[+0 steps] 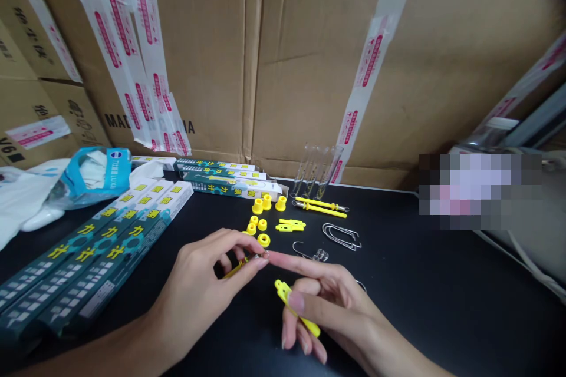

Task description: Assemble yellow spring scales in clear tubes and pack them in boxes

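Note:
My left hand (206, 271) is closed around a thin yellow plastic rod (233, 270), pinching its small metal end between thumb and index finger. My right hand (340, 300) grips a flat yellow plastic piece (311, 327) with a small loop at one end. Its outstretched index fingertip meets the metal end at my left fingertips. Just beyond my hands lie several yellow plastic caps (257, 207) and flat yellow pieces (290, 225). Yellow rods with metal springs (325, 208), bent wire hooks (340, 235) and a small heap of metal parts (319, 255) lie to the right.
Clear tubes (315, 174) stand at the back before a large cardboard box (305, 59). Printed long boxes (119, 241) lie at left and along the back (234, 189). A blue packet (117, 168) and white plastic bag (26, 194) sit far left. Cables (526, 265) hang at right.

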Demonstrator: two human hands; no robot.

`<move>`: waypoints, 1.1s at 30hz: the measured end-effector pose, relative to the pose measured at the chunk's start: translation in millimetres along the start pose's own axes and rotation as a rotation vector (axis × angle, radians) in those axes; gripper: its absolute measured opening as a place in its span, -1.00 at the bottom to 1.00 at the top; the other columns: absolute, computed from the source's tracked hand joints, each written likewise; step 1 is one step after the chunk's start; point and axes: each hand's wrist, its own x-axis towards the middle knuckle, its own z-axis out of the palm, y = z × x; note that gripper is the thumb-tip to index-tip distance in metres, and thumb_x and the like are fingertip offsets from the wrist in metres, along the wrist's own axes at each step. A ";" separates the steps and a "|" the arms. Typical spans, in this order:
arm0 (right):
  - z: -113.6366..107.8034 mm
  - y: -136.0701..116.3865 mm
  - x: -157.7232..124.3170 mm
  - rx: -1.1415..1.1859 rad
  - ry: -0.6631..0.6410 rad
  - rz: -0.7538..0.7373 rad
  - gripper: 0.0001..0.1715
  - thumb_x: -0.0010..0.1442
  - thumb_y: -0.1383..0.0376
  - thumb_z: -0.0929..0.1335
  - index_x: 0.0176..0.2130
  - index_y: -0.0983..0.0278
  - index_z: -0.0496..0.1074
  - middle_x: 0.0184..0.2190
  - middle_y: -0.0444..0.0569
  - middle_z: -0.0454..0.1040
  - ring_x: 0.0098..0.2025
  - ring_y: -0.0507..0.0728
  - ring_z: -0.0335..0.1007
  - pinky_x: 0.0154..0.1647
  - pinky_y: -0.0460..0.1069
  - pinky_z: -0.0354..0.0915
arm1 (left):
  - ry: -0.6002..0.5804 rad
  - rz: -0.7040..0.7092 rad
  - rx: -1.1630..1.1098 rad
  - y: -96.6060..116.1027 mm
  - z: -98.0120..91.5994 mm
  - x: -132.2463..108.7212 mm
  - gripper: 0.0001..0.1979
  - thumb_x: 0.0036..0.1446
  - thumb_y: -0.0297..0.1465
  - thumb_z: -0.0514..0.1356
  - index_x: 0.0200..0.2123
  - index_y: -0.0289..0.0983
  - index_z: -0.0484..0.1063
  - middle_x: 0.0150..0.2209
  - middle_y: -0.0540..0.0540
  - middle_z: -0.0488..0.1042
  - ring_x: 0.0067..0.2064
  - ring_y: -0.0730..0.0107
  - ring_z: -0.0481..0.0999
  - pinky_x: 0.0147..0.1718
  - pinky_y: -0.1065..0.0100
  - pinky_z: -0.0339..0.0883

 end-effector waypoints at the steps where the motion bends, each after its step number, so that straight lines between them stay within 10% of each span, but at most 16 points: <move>1: 0.3 0.4 0.1 -0.005 -0.004 -0.009 -0.35 0.24 0.14 0.46 0.23 0.32 0.38 -0.50 0.02 0.61 -0.57 -0.05 0.34 -0.59 -0.18 0.26 | 0.001 0.002 0.002 0.2 -0.2 0.2 -0.99 0.13 -0.39 0.35 -0.35 -0.14 0.58 -0.43 0.08 0.57 -0.51 0.48 0.49 -0.50 0.49 0.36; 9: 6.2 9.8 1.7 -0.155 0.168 -0.066 -0.40 0.24 0.07 0.45 0.16 0.28 0.39 -0.41 -0.03 0.61 -0.57 -0.04 0.33 -0.62 -0.17 0.30 | -0.037 0.027 0.031 -2.0 1.4 -1.0 -0.95 0.15 -0.45 0.30 -0.33 -0.17 0.54 -0.40 0.08 0.53 -0.45 0.48 0.49 -0.44 0.50 0.36; 15: 8.7 11.4 1.2 -0.311 0.309 -0.136 -0.58 0.22 -0.01 0.43 -0.34 0.29 0.40 -0.40 0.01 0.61 -0.55 0.00 0.37 -0.58 -0.12 0.38 | -0.018 0.102 0.067 -0.6 4.2 -2.0 -0.93 0.13 -0.47 0.30 -0.37 -0.18 0.49 -0.43 0.09 0.49 -0.45 0.48 0.47 -0.45 0.50 0.35; 33: 13.8 13.6 0.6 -0.549 0.404 -0.136 -0.64 0.19 0.06 0.46 -0.44 0.21 0.34 -0.54 -0.08 0.59 -0.53 0.09 0.52 -0.47 -0.06 0.50 | -0.058 0.238 0.189 -1.3 11.3 -9.6 -0.89 0.19 -0.53 0.23 -0.29 -0.19 0.44 -0.38 0.04 0.45 -0.38 0.40 0.46 -0.34 0.44 0.36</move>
